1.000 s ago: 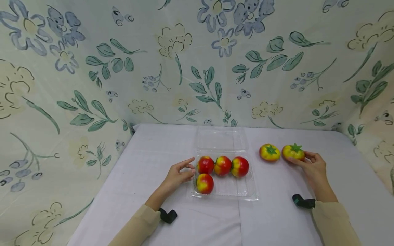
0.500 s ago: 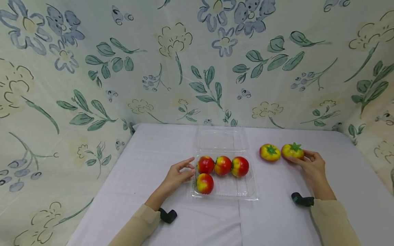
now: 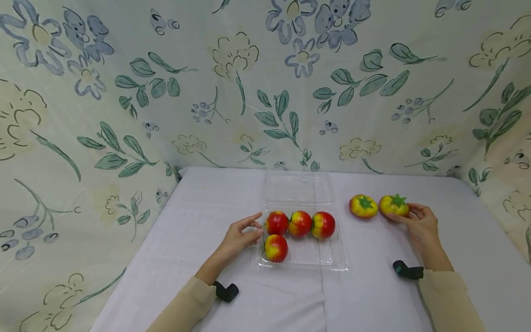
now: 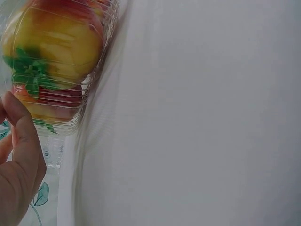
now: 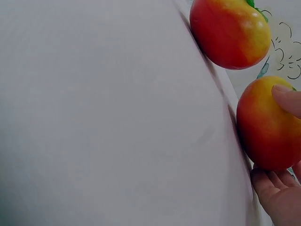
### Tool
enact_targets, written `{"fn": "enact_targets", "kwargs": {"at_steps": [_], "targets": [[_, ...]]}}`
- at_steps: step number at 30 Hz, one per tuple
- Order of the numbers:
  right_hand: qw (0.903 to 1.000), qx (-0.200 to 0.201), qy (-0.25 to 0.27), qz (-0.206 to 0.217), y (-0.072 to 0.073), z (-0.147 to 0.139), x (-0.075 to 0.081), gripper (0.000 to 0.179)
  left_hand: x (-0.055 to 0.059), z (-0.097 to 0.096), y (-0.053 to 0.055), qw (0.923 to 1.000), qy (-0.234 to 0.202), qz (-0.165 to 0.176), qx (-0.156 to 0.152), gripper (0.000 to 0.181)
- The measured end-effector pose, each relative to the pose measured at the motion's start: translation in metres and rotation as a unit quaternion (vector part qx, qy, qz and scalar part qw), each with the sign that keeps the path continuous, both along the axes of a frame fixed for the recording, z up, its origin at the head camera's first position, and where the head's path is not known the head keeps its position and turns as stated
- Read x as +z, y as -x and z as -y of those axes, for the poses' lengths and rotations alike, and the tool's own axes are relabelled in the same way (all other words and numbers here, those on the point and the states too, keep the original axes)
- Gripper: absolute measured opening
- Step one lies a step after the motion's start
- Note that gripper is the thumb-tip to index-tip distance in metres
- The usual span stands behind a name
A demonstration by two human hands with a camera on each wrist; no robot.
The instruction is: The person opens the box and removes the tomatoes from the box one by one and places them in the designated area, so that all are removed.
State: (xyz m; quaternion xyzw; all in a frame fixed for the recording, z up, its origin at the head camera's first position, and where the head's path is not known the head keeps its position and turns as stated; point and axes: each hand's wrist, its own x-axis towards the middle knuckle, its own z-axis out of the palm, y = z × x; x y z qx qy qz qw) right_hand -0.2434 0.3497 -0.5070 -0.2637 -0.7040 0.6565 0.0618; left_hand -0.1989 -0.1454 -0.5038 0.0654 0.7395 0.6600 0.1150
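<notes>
My right hand [image 3: 423,228] holds a red-and-yellow toy tomato [image 3: 394,206] with a green star-shaped calyx, at the right of the table. In the right wrist view the thumb [image 5: 287,100] lies on one side of this tomato and the fingers reach under it. Just to its left sits a second, similar tomato [image 3: 363,206]. My left hand [image 3: 236,237] is at the left rim of an open, clear plastic container [image 3: 321,258], its thumb and fingers bent at that rim. Inside are several tomatoes, a row at the back and one tomato [image 3: 276,248] at front left.
The container's transparent lid [image 3: 297,188] is folded back toward the floral backdrop [image 3: 265,92]. A white cloth [image 3: 199,193] covers the table, with creases in front of the container. Black wrist devices [image 3: 226,292] show at both sleeves.
The right hand and its tomato have shifted very slightly left, toward the tomato beside it. The left hand and the container keep their places.
</notes>
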Motion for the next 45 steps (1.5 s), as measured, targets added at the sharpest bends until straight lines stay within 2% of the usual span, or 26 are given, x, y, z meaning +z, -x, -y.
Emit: {"fn": "enact_targets", "kwargs": {"at_steps": [10,20,25,29,34,45], "targets": [[0.9999,0.003,0.014,-0.002,-0.004,-0.002,0.000,0.063,0.002,0.000,-0.001,1.0000,-0.005,0.002,-0.003,0.055],[0.9995,0.027,0.012,-0.009,-0.014,-0.004,0.000,0.065,0.002,0.001,-0.003,1.0000,-0.005,0.006,-0.002,0.056],[0.9985,0.037,0.031,-0.027,-0.020,-0.006,0.000,0.068,0.002,0.001,-0.002,1.0000,-0.004,0.007,-0.004,0.056],[0.9963,0.045,0.039,-0.061,-0.024,-0.008,0.002,0.070,0.009,0.000,-0.003,0.9999,-0.003,0.013,-0.007,0.055],[0.9949,0.055,0.017,-0.083,-0.029,-0.008,0.009,0.077,0.014,0.000,-0.004,0.9999,0.006,0.009,-0.008,0.054],[0.9879,0.078,-0.019,-0.133,-0.039,0.008,0.039,0.088,0.002,0.001,-0.002,1.0000,0.004,0.006,0.004,0.056]]}}
